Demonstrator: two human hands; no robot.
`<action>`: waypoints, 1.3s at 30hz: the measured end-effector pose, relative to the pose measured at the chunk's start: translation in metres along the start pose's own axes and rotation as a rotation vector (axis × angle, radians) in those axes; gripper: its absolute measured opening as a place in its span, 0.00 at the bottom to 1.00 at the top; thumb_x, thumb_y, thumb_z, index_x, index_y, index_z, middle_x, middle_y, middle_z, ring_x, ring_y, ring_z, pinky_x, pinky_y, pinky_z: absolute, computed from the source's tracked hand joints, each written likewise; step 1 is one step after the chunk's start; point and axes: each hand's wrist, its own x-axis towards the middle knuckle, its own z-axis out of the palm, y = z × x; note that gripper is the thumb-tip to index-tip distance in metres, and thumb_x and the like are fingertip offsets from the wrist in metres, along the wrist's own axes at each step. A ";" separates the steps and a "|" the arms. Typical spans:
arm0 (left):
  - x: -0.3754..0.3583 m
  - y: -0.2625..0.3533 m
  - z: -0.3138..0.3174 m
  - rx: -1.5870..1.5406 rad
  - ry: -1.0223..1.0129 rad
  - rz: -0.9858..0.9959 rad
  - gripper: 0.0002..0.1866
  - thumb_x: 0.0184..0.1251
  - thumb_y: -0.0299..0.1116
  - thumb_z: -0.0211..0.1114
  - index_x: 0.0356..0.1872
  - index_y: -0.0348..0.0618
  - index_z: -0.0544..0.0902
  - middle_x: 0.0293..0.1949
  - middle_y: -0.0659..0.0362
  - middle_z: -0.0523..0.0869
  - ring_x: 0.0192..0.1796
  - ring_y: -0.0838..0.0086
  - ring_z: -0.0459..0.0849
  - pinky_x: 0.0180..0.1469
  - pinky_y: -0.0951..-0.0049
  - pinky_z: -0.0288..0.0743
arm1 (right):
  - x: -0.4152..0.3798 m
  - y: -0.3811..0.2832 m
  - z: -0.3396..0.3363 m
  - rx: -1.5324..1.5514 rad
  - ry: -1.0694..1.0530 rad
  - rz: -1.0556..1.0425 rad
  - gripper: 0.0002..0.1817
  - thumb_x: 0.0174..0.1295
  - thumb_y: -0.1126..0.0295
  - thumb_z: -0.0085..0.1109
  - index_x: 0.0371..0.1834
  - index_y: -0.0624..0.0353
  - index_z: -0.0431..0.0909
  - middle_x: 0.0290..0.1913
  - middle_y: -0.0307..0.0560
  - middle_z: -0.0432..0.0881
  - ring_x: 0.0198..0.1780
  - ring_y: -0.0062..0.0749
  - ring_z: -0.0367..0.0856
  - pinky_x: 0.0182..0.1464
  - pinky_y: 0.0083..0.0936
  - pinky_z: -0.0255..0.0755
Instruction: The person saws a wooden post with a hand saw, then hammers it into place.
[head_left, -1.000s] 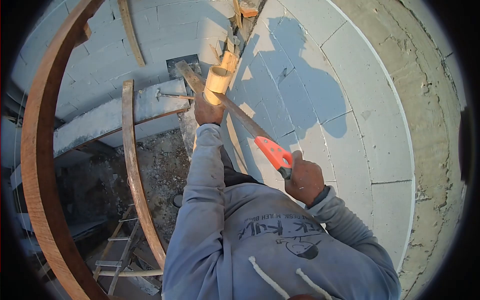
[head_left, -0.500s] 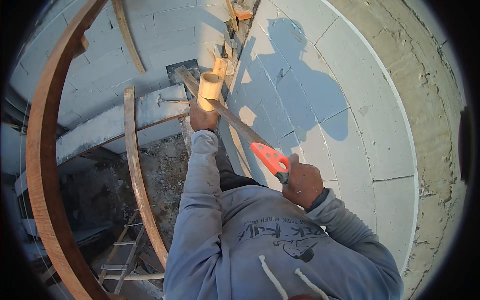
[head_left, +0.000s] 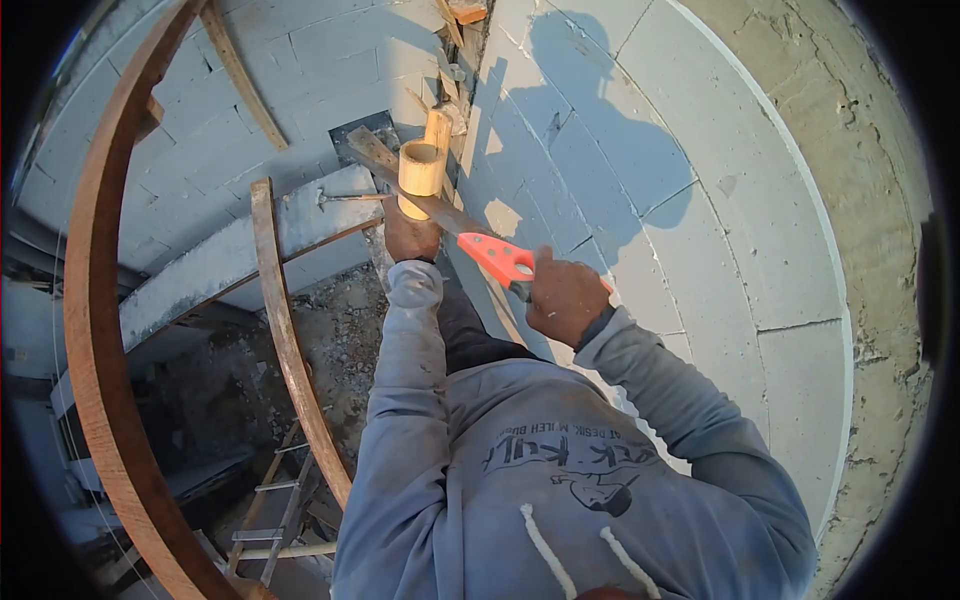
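Hammer (head_left: 350,197) on a pale ledge (head_left: 215,260), ladder (head_left: 258,535) below, block wall (head_left: 735,215)

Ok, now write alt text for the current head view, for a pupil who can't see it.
A person's right hand grips an orange-handled saw, its blade against a hollow bamboo piece held in the left hand. The person wears a grey hoodie; a shadow falls on the pale block wall to the right, and a ladder shows at lower left.

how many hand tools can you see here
2: the saw in the right hand, and a hammer on the pale ledge near the left hand. Others may be hidden in shadow.
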 end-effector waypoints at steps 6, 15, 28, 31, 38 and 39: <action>0.018 -0.004 -0.003 0.044 -0.047 -0.029 0.31 0.52 0.51 0.72 0.47 0.39 0.71 0.42 0.39 0.84 0.48 0.41 0.82 0.48 0.50 0.76 | 0.010 -0.008 0.000 0.067 -0.116 0.088 0.23 0.48 0.70 0.60 0.44 0.72 0.65 0.22 0.58 0.80 0.28 0.54 0.83 0.34 0.43 0.75; 0.011 -0.004 -0.004 0.020 -0.078 -0.061 0.30 0.51 0.51 0.72 0.46 0.41 0.71 0.40 0.40 0.85 0.47 0.41 0.82 0.47 0.50 0.76 | 0.034 -0.011 0.003 0.054 -0.122 0.105 0.21 0.48 0.70 0.61 0.43 0.69 0.67 0.26 0.61 0.82 0.33 0.54 0.85 0.41 0.44 0.77; 0.019 -0.016 -0.017 -0.025 -0.069 -0.012 0.35 0.43 0.50 0.78 0.48 0.43 0.72 0.44 0.45 0.85 0.47 0.46 0.84 0.47 0.53 0.77 | -0.019 -0.017 -0.020 0.006 -0.162 0.155 0.24 0.46 0.69 0.62 0.45 0.70 0.67 0.23 0.57 0.81 0.28 0.53 0.84 0.40 0.44 0.76; 0.014 -0.008 -0.017 0.019 -0.089 -0.080 0.34 0.45 0.50 0.77 0.49 0.43 0.72 0.45 0.44 0.85 0.48 0.46 0.84 0.48 0.52 0.77 | 0.040 -0.031 0.008 -0.012 -0.115 0.043 0.24 0.48 0.67 0.63 0.44 0.70 0.67 0.27 0.57 0.83 0.32 0.52 0.85 0.40 0.43 0.77; 0.024 -0.019 -0.019 0.008 -0.105 -0.053 0.36 0.42 0.50 0.78 0.49 0.41 0.73 0.45 0.42 0.85 0.49 0.45 0.83 0.50 0.53 0.76 | -0.040 -0.015 -0.012 0.036 -0.081 0.115 0.22 0.45 0.71 0.61 0.43 0.68 0.67 0.21 0.56 0.80 0.28 0.51 0.83 0.35 0.40 0.76; 0.026 -0.017 -0.020 0.002 -0.104 -0.046 0.36 0.42 0.50 0.78 0.49 0.41 0.73 0.45 0.42 0.85 0.49 0.45 0.83 0.50 0.53 0.76 | -0.062 -0.005 -0.018 0.049 -0.054 0.115 0.22 0.45 0.72 0.61 0.43 0.68 0.67 0.21 0.56 0.80 0.28 0.51 0.83 0.34 0.41 0.75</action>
